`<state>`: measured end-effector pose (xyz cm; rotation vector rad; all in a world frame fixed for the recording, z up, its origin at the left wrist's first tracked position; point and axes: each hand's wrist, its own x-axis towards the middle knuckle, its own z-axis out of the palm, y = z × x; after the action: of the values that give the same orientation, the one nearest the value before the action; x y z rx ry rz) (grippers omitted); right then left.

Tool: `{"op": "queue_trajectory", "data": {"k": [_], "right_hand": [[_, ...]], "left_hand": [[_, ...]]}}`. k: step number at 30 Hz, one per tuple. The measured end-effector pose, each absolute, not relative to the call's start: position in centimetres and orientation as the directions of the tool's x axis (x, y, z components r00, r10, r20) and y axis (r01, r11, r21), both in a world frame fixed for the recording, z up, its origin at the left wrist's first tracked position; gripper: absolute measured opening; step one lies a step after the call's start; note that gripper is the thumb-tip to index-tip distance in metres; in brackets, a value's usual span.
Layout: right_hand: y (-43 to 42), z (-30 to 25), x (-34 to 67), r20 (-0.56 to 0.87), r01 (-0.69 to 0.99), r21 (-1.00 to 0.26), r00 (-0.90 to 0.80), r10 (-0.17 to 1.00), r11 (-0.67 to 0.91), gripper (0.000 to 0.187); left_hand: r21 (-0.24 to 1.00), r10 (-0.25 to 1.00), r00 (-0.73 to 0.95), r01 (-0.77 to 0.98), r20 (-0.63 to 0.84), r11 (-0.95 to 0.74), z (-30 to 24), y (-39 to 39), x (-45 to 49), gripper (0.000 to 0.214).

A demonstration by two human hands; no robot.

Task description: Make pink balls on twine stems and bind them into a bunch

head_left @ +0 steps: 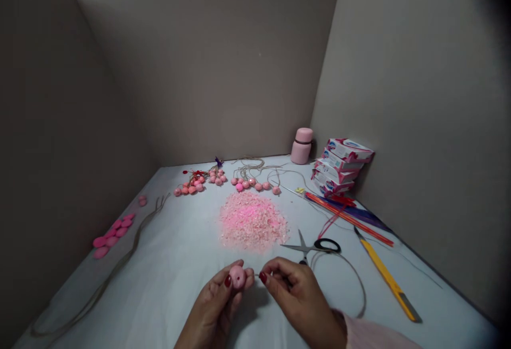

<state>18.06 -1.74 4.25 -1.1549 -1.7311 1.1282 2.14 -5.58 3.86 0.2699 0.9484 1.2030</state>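
Observation:
My left hand [215, 306] pinches a small round pink ball [238, 276] between thumb and fingertips, just above the table near its front edge. My right hand [297, 296] is closed in a pinch right beside the ball, holding the end of a thin beige cord [357, 280] that loops away to the right. Both hands nearly touch at the ball.
A heap of pink shavings [252, 221] lies ahead, scissors [315, 246] to its right, a yellow utility knife [389, 277], coloured sticks [347, 213], stacked boxes [339, 171], a pink bottle [302, 146]. Strung pink balls [223, 181] at the back, pink discs [114, 232] and cords [120, 264] left. Grey walls enclose three sides.

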Motion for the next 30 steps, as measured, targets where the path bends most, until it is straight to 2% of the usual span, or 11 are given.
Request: {"op": "queue_trajectory", "data": {"k": [9, 14, 21, 30], "right_hand": [[-2.9, 4.6, 18.0, 0.373, 0.382, -0.769, -0.383, 0.846, 0.512, 0.017], [-2.8, 4.3, 18.1, 0.423, 0.375, -0.749, -0.365, 0.829, 0.547, 0.016], [-2.8, 4.1, 18.1, 0.429, 0.414, -0.724, -0.356, 0.830, 0.552, 0.016], [-2.7, 4.3, 17.9, 0.405, 0.410, -0.729, -0.387, 0.829, 0.548, 0.018]], "left_hand": [[0.646, 0.923, 0.045, -0.702, -0.382, 0.302, 3.6, -5.6, 2.6, 0.030], [0.665, 0.956, 0.050, -0.708, -0.290, 0.239, 3.0, -5.4, 2.7, 0.026], [0.702, 0.951, 0.035, -0.666, -0.308, 0.252, 2.2, -5.3, 2.6, 0.024], [0.788, 0.971, 0.000, -0.584, -0.241, 0.196, 1.4, -5.2, 2.6, 0.024]]}}
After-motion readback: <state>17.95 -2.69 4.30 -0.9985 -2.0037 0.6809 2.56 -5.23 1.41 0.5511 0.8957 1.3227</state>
